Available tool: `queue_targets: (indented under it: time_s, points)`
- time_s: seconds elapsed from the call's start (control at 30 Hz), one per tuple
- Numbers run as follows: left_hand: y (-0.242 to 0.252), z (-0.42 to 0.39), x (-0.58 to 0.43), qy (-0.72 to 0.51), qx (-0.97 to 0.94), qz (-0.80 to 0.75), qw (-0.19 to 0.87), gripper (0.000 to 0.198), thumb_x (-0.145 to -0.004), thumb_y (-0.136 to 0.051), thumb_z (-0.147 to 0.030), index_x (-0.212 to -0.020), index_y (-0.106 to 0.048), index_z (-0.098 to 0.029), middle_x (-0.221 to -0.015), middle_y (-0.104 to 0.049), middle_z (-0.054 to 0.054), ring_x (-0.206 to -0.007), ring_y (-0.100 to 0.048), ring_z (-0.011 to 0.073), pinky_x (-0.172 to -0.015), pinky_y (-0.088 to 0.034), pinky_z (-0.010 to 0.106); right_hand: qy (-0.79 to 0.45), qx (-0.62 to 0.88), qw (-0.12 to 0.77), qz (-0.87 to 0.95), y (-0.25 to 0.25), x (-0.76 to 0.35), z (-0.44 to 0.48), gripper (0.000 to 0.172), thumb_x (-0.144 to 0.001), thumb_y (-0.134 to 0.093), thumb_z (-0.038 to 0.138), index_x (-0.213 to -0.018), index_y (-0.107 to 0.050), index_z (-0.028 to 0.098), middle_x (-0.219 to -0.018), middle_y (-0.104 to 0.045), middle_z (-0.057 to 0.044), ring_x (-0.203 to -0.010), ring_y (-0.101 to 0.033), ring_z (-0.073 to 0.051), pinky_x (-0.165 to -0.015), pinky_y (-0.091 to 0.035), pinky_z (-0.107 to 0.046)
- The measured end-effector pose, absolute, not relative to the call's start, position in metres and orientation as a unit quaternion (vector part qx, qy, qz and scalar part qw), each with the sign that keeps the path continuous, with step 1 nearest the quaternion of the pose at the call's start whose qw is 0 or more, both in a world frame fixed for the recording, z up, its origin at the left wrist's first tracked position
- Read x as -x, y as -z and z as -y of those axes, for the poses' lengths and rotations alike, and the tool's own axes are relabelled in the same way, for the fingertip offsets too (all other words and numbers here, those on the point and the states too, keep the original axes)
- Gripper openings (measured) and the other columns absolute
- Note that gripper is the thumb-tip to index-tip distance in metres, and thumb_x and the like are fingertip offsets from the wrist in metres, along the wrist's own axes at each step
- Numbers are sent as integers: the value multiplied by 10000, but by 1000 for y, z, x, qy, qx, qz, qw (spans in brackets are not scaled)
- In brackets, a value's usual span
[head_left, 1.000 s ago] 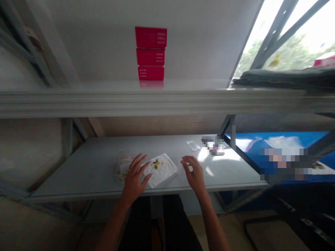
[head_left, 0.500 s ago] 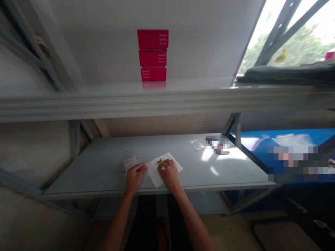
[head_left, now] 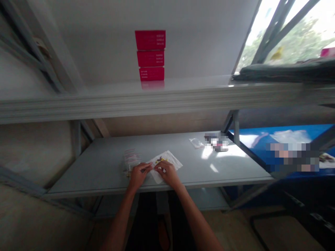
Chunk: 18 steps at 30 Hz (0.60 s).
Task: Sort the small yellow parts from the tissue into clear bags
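1. Far left - the pale grey metal shelf the work sits on, bare stretch left of the hands.
2. Just left of the left hand - a small stack of clear zip bags, with a few yellowish bits at its foot. The left hand's fingers pinch in toward the right hand, not clenched; whether they hold anything is too small to tell.
3. Straight ahead, above the hands - three red boxes stacked on the upper shelf.
4. Under and just beyond the hands - a white paper sheet, with yellow bits near its far side. The right hand curls over the sheet, fingertips nearly meeting the left's; any grasp can't be told. Tiny loose bits - light fingertip contact and a flat sheet suit them best.
5. Well right of the hands - a small clear bag, then pixelated items.
6. Far right - a blue surface; a grey cloth lies higher up.
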<state>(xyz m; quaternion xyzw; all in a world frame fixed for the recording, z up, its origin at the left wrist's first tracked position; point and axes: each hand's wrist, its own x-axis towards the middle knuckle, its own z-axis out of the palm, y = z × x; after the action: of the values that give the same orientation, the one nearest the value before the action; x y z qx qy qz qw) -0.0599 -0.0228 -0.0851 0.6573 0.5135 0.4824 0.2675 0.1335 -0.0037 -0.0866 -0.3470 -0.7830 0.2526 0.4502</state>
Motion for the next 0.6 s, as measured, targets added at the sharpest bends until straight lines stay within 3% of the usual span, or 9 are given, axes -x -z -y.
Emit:
queue_targets:
  time_s: [0.17, 0.3, 0.5, 0.6]
  points:
    - [84, 21, 63, -499, -662, -494, 263, 257, -842, -697, -407, -1006, -802, -239, -1001, -779, 78, -956, -695, 237, -932, -531, 395, -275, 299, 457, 791, 82, -135, 3, 180, -965, -597, 275, -984, -772, 238, -1022, -706, -69, -972, -642, -201, -884, -492, -319]
    - [83, 21, 68, -554, -614, -520, 214, 308, -814, -721, -460, -1010, -804, -237, -945, -727, 67, -963, -647, 219, -946, -513, 367, -212, 424, 496, 727, 84, -137, 0, 257, -981, -518, 227, -1045, -766, 214, -1030, -677, -99, -991, -609, -228, -914, -485, -362]
    - [82, 28, 68, -558, -571, -541, 265, 411, -835, -682, -509, -1135, -763, -241, -1033, -690, 65, -943, -654, 200, -797, -546, 289, -86, 514, 395, 756, 92, -131, -4, 237, -883, -632, 158, -1064, -771, 224, -1087, -649, -120, -1055, -536, -288, -975, -455, -419]
    - [81, 29, 67, -552, -583, -533, 267, 411, -872, -642, -499, -1175, -743, -241, -1073, -694, 70, -989, -648, 203, -838, -539, 297, -57, 500, 365, 783, 91, -128, -3, 219, -893, -627, 151, -1053, -764, 212, -1095, -644, -127, -1069, -523, -288, -993, -446, -421]
